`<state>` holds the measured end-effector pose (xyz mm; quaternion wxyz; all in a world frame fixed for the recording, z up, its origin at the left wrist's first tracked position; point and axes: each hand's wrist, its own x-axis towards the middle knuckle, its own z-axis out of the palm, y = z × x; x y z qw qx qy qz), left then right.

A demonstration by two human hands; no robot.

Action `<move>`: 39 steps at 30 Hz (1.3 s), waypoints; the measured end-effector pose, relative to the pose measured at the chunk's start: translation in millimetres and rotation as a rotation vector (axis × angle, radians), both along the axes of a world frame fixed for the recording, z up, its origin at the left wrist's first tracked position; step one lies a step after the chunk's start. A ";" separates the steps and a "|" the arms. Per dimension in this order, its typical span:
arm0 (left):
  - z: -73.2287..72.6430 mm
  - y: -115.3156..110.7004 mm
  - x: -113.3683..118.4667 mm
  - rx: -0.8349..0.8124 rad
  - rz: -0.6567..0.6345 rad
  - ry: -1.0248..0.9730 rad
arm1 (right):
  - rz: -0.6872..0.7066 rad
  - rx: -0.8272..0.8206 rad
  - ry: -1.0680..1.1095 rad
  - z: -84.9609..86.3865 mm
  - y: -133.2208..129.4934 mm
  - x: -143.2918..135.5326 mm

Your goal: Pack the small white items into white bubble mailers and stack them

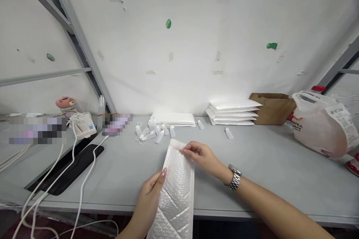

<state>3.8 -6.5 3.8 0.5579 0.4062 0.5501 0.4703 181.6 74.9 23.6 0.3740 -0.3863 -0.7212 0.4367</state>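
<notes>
A white bubble mailer point(179, 190) slants over the table's front edge, its top end pointing away from me. My left hand point(151, 190) grips its left side, thumb on top. With thumb and fingers pinched, my right hand point(200, 155) holds the mailer's upper right edge near the flap; a metal-band watch point(235, 177) circles that wrist. Beyond the mailer lies a loose cluster of small white translucent tags with loops point(159, 136). Two more lie apart, one tag point(200, 124) near the wall and another tag point(229, 133) farther right.
Flat white mailers point(176, 118) and a stack of padded mailers point(232, 112) lie by the wall. A brown paper bag point(272, 108) and a plastic carrier bag point(316, 127) stand right. Left are phones point(116, 123), a power strip point(84, 125), white cables point(84, 186) and a black object point(75, 171).
</notes>
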 end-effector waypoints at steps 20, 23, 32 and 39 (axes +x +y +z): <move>-5.0 2.3 -2.9 -0.057 0.057 -0.002 | -0.794 0.007 -1.049 -4.4 83.6 121.5; -2.6 2.8 -2.8 -0.072 0.077 -0.020 | -0.763 -0.053 -1.009 -0.2 83.4 121.6; -7.4 1.2 -1.0 -0.053 0.072 -0.024 | -0.304 -0.230 -0.433 35.9 63.7 107.1; -2.5 0.6 0.3 -0.037 0.038 -0.008 | 0.118 -0.448 0.228 33.2 39.0 57.1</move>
